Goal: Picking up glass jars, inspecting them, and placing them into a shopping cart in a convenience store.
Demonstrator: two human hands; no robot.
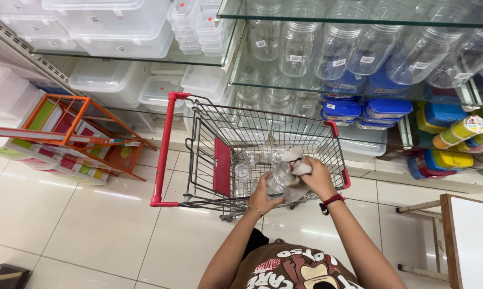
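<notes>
My left hand (263,194) grips a clear glass jar (276,179) from below, over the basket of a red wire shopping cart (166,150). My right hand (317,175) presses a grey cloth (295,160) against the jar's upper side. More clear jars (243,174) lie inside the cart beneath my hands. A red band sits on my right wrist and a thin bracelet on my left.
Glass shelves (359,21) ahead carry clear jars, clear plastic boxes and blue and yellow lidded containers. An orange metal rack (75,115) with coloured trays stands at the left. A wooden-framed white board (469,235) is at the right, on a white tiled floor.
</notes>
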